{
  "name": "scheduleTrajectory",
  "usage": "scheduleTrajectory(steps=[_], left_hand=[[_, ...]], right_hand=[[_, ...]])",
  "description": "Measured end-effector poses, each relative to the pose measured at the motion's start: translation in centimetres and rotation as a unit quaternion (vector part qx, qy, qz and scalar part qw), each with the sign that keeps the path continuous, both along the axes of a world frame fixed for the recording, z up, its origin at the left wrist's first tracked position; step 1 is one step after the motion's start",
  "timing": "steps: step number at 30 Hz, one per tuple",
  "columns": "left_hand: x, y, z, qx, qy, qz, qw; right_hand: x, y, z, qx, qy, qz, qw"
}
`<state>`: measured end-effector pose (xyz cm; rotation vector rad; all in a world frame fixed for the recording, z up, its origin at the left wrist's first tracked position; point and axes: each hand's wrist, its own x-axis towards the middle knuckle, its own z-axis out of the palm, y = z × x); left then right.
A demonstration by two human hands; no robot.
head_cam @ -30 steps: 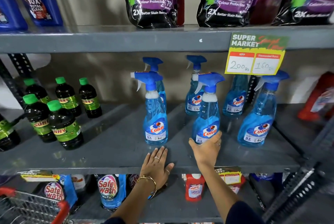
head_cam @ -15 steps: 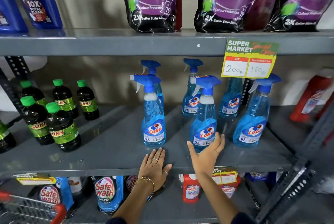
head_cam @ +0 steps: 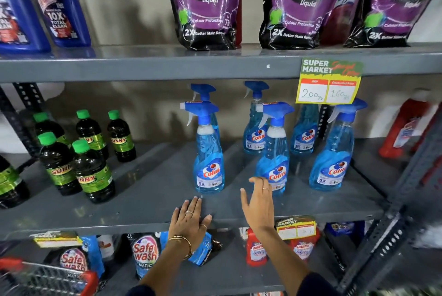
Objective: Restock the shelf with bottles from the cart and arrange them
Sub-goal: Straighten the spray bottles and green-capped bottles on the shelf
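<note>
Several blue Colin spray bottles stand on the grey middle shelf [head_cam: 148,209]. The front row has a left one [head_cam: 209,159], a middle one [head_cam: 273,157] and a right one [head_cam: 333,152]; others stand behind them. My left hand [head_cam: 189,221] lies flat on the shelf's front edge, fingers spread, holding nothing. My right hand [head_cam: 259,202] hovers open just in front of the middle front bottle, a little apart from it. A corner of the red-rimmed wire cart [head_cam: 47,276] shows at the bottom left.
Dark Sunny bottles with green caps [head_cam: 92,171] stand on the shelf's left. A red bottle [head_cam: 406,128] is at the far right. Purple Safe wash pouches [head_cam: 205,4] and blue jugs [head_cam: 57,6] fill the top shelf. A price tag [head_cam: 328,81] hangs from its edge.
My right hand has let go of the middle front bottle and drawn back, opening. My left hand has stayed on the shelf edge.
</note>
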<state>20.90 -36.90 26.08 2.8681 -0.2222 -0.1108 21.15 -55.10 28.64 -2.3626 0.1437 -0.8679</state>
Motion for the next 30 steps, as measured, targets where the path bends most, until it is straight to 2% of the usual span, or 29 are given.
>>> scheduleTrajectory(steps=[5, 11, 19, 30], left_hand=[[0.8, 1.6, 0.6, -0.002, 0.03, 0.009, 1.0], [2.3, 3.8, 1.5, -0.009, 0.073, 0.021, 0.997], [4.0, 6.0, 2.4, -0.008, 0.137, -0.01, 0.99], [4.5, 6.2, 2.5, 0.005, 0.159, -0.023, 0.987]], right_hand=[[1.1, 1.9, 0.0, 0.063, 0.063, 0.065, 0.994], [2.8, 5.3, 0.2, 0.16, 0.125, 0.083, 0.976], [5.0, 8.9, -0.4, 0.233, 0.114, 0.053, 0.964], [7.5, 11.1, -0.5, 0.23, 0.086, -0.043, 0.969]])
